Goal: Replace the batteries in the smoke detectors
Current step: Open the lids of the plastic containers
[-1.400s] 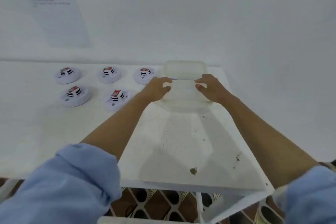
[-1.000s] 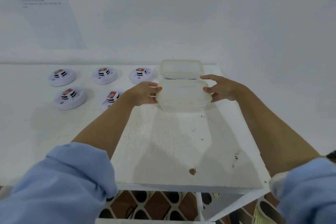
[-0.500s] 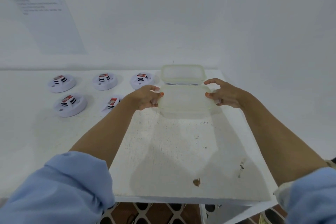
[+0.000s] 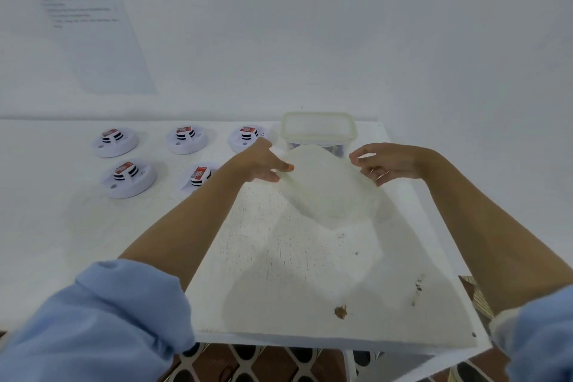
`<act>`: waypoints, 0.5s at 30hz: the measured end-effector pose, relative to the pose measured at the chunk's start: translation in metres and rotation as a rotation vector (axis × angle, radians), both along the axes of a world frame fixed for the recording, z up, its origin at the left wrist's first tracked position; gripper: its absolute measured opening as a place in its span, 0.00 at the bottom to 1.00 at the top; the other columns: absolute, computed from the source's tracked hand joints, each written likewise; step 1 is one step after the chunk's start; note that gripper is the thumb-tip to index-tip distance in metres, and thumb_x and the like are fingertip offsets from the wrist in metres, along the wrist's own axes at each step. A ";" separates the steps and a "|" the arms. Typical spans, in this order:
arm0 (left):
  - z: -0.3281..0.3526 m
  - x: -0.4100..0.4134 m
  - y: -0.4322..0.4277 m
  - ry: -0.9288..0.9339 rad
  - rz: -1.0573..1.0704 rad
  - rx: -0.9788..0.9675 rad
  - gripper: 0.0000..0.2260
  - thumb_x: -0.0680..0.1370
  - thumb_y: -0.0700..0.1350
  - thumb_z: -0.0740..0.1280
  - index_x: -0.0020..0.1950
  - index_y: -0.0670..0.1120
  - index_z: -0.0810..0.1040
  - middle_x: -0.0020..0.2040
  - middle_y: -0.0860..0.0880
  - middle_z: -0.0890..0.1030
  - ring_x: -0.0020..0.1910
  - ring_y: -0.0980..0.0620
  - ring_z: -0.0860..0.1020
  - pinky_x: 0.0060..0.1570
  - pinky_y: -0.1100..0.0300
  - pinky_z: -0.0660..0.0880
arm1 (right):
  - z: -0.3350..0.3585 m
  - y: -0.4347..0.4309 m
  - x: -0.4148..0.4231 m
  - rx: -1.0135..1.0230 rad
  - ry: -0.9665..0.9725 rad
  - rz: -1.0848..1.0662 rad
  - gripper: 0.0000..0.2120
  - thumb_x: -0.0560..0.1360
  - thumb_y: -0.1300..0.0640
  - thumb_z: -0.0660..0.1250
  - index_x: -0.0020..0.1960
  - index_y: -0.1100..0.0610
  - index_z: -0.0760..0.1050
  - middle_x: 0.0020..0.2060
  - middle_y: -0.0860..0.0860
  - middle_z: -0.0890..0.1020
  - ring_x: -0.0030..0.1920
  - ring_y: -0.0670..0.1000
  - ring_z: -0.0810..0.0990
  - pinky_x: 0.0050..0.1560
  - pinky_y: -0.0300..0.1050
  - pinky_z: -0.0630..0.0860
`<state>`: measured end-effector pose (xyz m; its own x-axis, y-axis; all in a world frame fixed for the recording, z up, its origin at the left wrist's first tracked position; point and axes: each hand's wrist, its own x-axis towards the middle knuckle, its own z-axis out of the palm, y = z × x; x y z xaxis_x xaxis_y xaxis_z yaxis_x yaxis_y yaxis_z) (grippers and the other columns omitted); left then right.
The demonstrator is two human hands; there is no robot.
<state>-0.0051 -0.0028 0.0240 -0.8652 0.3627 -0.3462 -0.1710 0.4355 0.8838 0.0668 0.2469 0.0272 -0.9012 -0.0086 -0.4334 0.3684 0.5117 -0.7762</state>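
Smoke detectors: five on the white table (image 4: 93,242), left of centre. Back row of three (image 4: 115,141) (image 4: 186,139) (image 4: 248,138), front row of two (image 4: 128,178) (image 4: 200,178); each is a white disc with a red label on top. The left forearm partly covers the front right one.

Head view: both hands are raised over the table, holding a translucent lid (image 4: 331,186) between them. The lid is tilted and blurred. Left hand (image 4: 260,163) grips its left edge, thumb on top. Right hand (image 4: 386,161) pinches the right edge with curled fingers. Behind the lid, an open clear box (image 4: 319,130) stands at the table's back edge, just beside the back right detector. Dark items show through the box wall; cannot tell what they are. Blue sleeves (image 4: 102,319) are pushed up on both arms. A printed sheet (image 4: 80,9) hangs on the wall.
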 end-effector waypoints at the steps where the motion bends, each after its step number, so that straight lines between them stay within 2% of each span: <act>1: -0.005 0.000 0.003 0.048 0.027 0.030 0.27 0.72 0.35 0.70 0.67 0.41 0.63 0.57 0.43 0.74 0.50 0.46 0.75 0.49 0.57 0.76 | -0.002 -0.003 0.000 -0.033 0.003 0.008 0.16 0.76 0.52 0.64 0.63 0.54 0.70 0.46 0.55 0.79 0.44 0.54 0.77 0.48 0.46 0.78; 2: -0.010 -0.001 0.005 0.081 0.040 0.042 0.29 0.73 0.36 0.70 0.70 0.41 0.60 0.61 0.41 0.73 0.51 0.45 0.75 0.49 0.57 0.76 | -0.004 -0.007 0.000 -0.078 0.017 0.006 0.15 0.77 0.51 0.63 0.63 0.53 0.71 0.46 0.53 0.79 0.44 0.53 0.78 0.47 0.46 0.78; 4: -0.017 0.000 0.007 0.086 0.039 0.032 0.28 0.75 0.40 0.69 0.71 0.40 0.61 0.62 0.38 0.74 0.51 0.45 0.76 0.52 0.54 0.77 | -0.009 -0.013 0.000 -0.166 0.047 -0.018 0.15 0.77 0.52 0.63 0.63 0.49 0.70 0.48 0.50 0.80 0.46 0.52 0.78 0.48 0.46 0.77; 5: -0.019 0.000 0.007 0.043 0.037 0.011 0.25 0.76 0.43 0.68 0.70 0.39 0.63 0.60 0.39 0.75 0.49 0.44 0.77 0.54 0.52 0.77 | -0.012 -0.014 -0.001 -0.194 0.051 -0.031 0.16 0.77 0.53 0.64 0.64 0.48 0.70 0.50 0.50 0.79 0.48 0.53 0.78 0.48 0.47 0.77; 7: -0.020 0.001 0.003 -0.156 0.006 -0.005 0.23 0.77 0.48 0.67 0.67 0.38 0.66 0.54 0.39 0.78 0.47 0.43 0.80 0.57 0.47 0.76 | -0.016 -0.012 -0.003 -0.234 0.038 -0.035 0.20 0.76 0.57 0.66 0.66 0.46 0.68 0.53 0.52 0.79 0.50 0.54 0.78 0.50 0.48 0.77; 9: -0.016 0.007 0.001 -0.342 -0.068 0.089 0.22 0.76 0.45 0.67 0.66 0.38 0.67 0.56 0.38 0.78 0.50 0.42 0.80 0.51 0.48 0.79 | -0.019 -0.011 -0.006 -0.282 0.018 -0.039 0.24 0.75 0.59 0.67 0.67 0.45 0.67 0.53 0.53 0.79 0.49 0.53 0.78 0.50 0.47 0.78; 12: -0.018 0.011 0.003 -0.398 -0.097 0.200 0.19 0.75 0.35 0.67 0.65 0.37 0.69 0.64 0.40 0.74 0.60 0.44 0.75 0.39 0.53 0.81 | -0.021 -0.011 -0.008 -0.383 -0.019 -0.058 0.26 0.75 0.62 0.66 0.68 0.44 0.65 0.53 0.53 0.79 0.50 0.53 0.79 0.49 0.47 0.79; 13: -0.020 0.012 0.004 -0.410 -0.087 0.236 0.18 0.75 0.34 0.66 0.65 0.37 0.70 0.64 0.41 0.74 0.62 0.44 0.74 0.40 0.54 0.81 | -0.023 -0.011 -0.008 -0.414 -0.029 -0.062 0.26 0.75 0.62 0.65 0.68 0.44 0.64 0.53 0.53 0.79 0.50 0.53 0.79 0.49 0.47 0.80; 15: -0.023 0.012 0.004 -0.455 -0.070 0.293 0.17 0.76 0.34 0.65 0.64 0.37 0.69 0.62 0.41 0.75 0.59 0.46 0.75 0.45 0.54 0.80 | -0.026 -0.011 -0.008 -0.474 -0.045 -0.055 0.26 0.75 0.62 0.64 0.68 0.43 0.64 0.54 0.53 0.79 0.51 0.54 0.79 0.50 0.48 0.80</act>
